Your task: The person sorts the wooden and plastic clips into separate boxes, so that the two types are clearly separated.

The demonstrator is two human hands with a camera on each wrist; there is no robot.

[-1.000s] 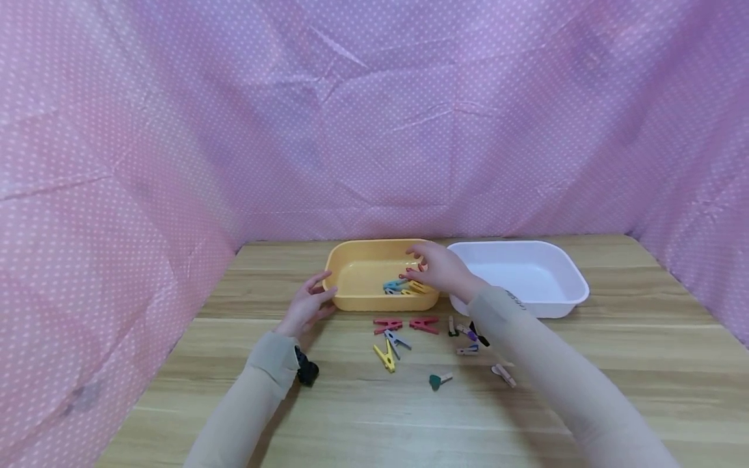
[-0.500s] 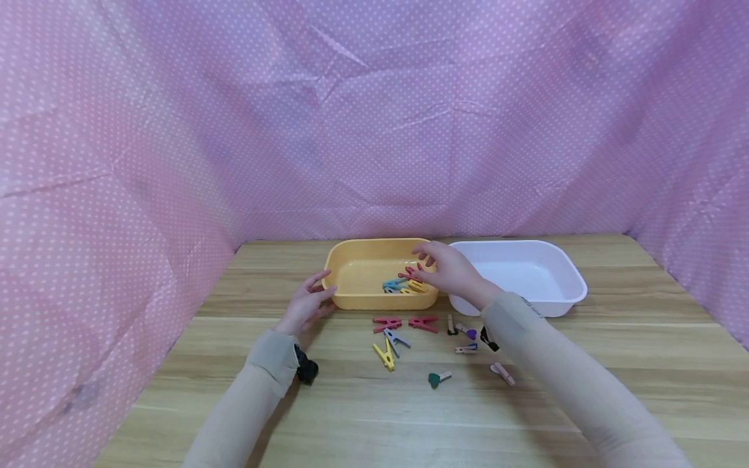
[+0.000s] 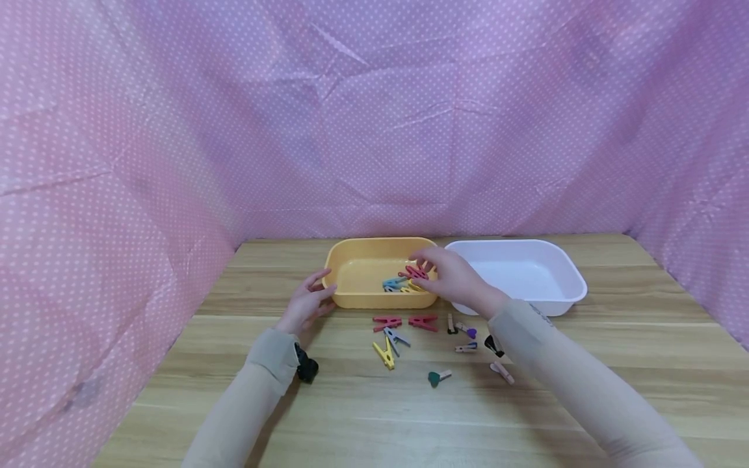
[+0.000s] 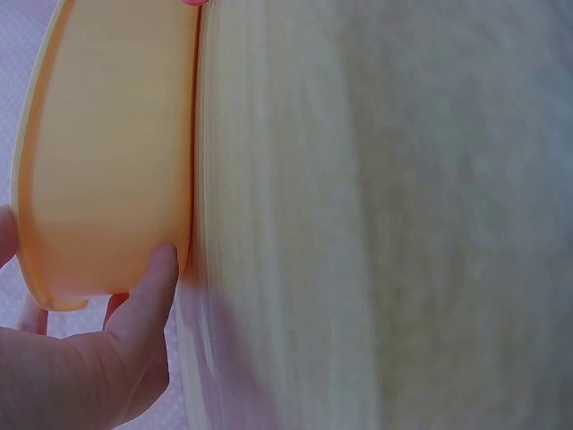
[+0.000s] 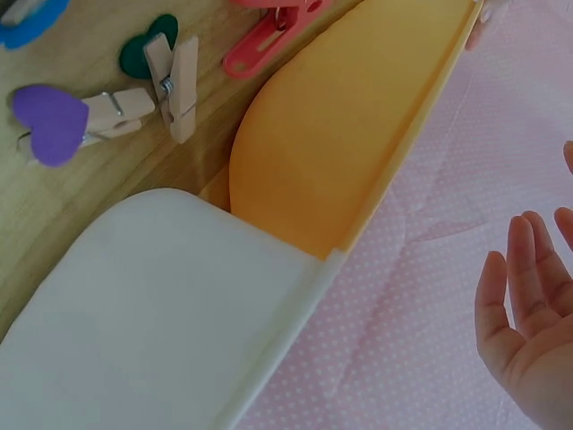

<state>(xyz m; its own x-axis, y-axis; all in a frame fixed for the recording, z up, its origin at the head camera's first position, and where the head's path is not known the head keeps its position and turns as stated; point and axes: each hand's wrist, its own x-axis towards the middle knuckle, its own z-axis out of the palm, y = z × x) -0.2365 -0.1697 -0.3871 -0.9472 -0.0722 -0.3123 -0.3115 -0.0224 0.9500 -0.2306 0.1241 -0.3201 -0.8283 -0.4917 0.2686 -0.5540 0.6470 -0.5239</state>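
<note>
My left hand (image 3: 305,304) grips the left end of the yellow basin (image 3: 351,301); in the left wrist view its thumb (image 4: 154,285) presses the outer wall while other fingers reach around the end. Over the basin's right end hovers my right hand (image 3: 458,278), fingers loosely bent and parted; the right wrist view shows nothing in its palm (image 5: 542,358). Below those fingers a red clothespin (image 3: 414,272) lies in the basin, beside a blue clothespin (image 3: 392,283) and a yellow one, partly hidden by the hand.
A white basin (image 3: 526,276) stands right of the yellow one. In front lie two red clothespins (image 3: 422,322), a grey-blue clothespin (image 3: 396,338), a yellow clothespin (image 3: 384,357) and several small wooden clips, among them a green-heart clip (image 3: 435,377). A pink dotted cloth (image 3: 374,130) hangs behind.
My right hand has let go of the red clothespin, which now rests in the yellow basin. The right wrist has shifted slightly right and toward me. My left hand stays on the basin.
</note>
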